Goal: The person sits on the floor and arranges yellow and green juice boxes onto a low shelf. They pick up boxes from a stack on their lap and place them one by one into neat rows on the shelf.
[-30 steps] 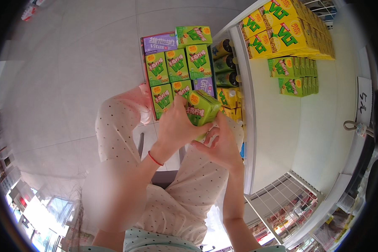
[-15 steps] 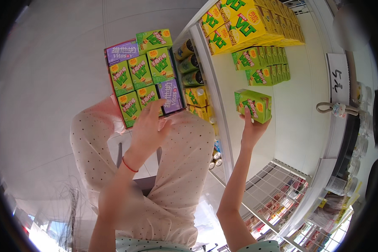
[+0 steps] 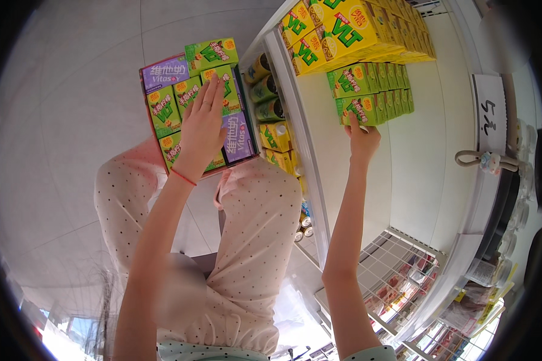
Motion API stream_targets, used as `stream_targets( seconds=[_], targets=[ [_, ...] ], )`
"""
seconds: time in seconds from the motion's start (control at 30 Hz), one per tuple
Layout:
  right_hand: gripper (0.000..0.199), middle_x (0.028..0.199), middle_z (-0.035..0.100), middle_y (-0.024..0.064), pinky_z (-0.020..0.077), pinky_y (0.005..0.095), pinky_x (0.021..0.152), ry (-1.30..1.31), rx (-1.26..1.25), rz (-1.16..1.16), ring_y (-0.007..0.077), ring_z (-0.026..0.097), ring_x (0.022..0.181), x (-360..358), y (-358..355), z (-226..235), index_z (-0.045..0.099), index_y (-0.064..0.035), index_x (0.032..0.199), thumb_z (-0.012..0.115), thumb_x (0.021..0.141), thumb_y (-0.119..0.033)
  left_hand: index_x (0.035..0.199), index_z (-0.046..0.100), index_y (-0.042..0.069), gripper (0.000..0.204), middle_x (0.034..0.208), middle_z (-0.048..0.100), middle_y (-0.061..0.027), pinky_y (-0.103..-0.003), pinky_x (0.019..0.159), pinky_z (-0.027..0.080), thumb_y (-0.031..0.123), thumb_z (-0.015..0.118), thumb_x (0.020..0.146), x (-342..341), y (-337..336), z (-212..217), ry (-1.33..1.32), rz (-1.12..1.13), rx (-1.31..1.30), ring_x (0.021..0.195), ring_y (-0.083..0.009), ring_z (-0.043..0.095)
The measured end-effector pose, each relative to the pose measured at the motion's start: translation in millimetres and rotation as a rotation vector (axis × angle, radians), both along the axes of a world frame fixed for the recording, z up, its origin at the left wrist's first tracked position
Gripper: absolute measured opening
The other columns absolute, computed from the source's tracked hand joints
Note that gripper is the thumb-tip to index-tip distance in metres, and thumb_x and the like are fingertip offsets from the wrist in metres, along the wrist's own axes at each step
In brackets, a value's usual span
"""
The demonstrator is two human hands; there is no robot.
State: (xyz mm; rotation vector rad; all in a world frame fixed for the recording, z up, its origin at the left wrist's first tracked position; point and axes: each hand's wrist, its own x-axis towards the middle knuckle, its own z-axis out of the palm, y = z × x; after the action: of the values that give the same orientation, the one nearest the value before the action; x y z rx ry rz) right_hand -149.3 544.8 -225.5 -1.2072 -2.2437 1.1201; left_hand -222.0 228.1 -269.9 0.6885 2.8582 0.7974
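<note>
My left hand [image 3: 200,129] lies over a shallow box [image 3: 158,143] of drink cartons on my lap. Its fingers are stretched out and close together, resting over the green cartons [image 3: 161,113] and hiding parts of them. Two purple cartons [image 3: 238,137] sit in the same box, one at the far left corner, one at the near right. On the white shelf to the right, my right hand [image 3: 365,141] grips a green drink carton [image 3: 360,107] at the front of the lower green row. Its thumb lies on the carton's front; the other fingers are curled below, partly hidden.
Yellow drink cartons [image 3: 349,36] are stacked beyond the green rows. Bottles and cans [image 3: 265,90] stand on a lower level under the shelf edge [image 3: 310,132]. A wire rack [image 3: 397,271] is at the near right; a price card [image 3: 489,114] hangs on the right edge.
My right hand has moved away from me with the green carton, which now lines up with the lower green row. My left hand has shifted farther over the box and flattened.
</note>
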Motion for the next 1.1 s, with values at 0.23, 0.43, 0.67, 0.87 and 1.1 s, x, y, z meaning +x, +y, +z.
stream_targets(
  seconds=[0.23, 0.43, 0.67, 0.87, 1.1],
  targets=[
    [0.038, 0.083, 0.07, 0.0146, 0.06, 0.0295, 0.061, 0.073, -0.001, 0.055, 0.0189, 0.069, 0.066, -1, 12, -9, 0.065, 0.0108, 0.101, 0.076, 0.081, -0.02, 0.147, 0.023, 0.003, 0.102, 0.155, 0.022, -0.0109, -0.047, 0.109, 0.033, 0.012, 0.081, 0.064, -23, 14, -30, 0.035, 0.027, -0.163, 0.14, -0.0287, 0.028],
    [0.037, 0.086, 0.07, 0.0143, 0.0606, 0.0289, 0.062, 0.017, -0.028, 0.041, 0.0182, 0.069, 0.067, -1, 10, -10, 0.066, 0.0106, 0.099, 0.076, 0.082, -0.02, 0.143, 0.031, 0.007, 0.097, 0.144, 0.034, -0.0126, -0.047, 0.105, 0.035, 0.017, 0.083, 0.062, -26, 8, -31, 0.069, 0.09, -0.078, 0.131, -0.0332, 0.037],
    [0.046, 0.088, 0.069, 0.0152, 0.0584, 0.0282, 0.061, 0.018, -0.051, 0.025, 0.0191, 0.069, 0.069, 2, 10, -15, 0.063, 0.0117, 0.102, 0.076, 0.081, -0.028, 0.133, 0.036, -0.002, 0.089, 0.122, 0.045, -0.0242, -0.044, 0.083, 0.05, 0.036, 0.082, 0.067, -20, 36, -6, -0.063, 0.329, -0.19, 0.113, -0.0334, 0.051],
    [0.048, 0.097, 0.066, 0.0141, 0.0567, 0.0283, 0.077, -0.033, 0.042, 0.033, 0.0175, 0.066, 0.086, 21, 2, -22, 0.056, 0.0133, 0.113, 0.073, 0.084, -0.022, 0.122, 0.038, -0.014, 0.094, 0.106, 0.055, -0.0238, -0.034, 0.06, 0.057, 0.051, 0.078, 0.067, -33, 54, -29, -0.147, 0.499, -0.17, 0.092, -0.0295, 0.063],
    [0.041, 0.092, 0.069, 0.0098, 0.0465, 0.0203, 0.055, 0.075, -0.626, 0.169, 0.0095, 0.059, 0.063, 61, -117, 45, 0.056, 0.0052, 0.123, 0.068, 0.087, -0.012, 0.126, 0.039, -0.013, 0.089, 0.102, 0.057, -0.0219, -0.04, 0.062, 0.055, 0.037, 0.077, 0.062, 23, 2, 39, -0.23, 0.256, 0.153, 0.082, -0.0333, 0.066]
  ],
)
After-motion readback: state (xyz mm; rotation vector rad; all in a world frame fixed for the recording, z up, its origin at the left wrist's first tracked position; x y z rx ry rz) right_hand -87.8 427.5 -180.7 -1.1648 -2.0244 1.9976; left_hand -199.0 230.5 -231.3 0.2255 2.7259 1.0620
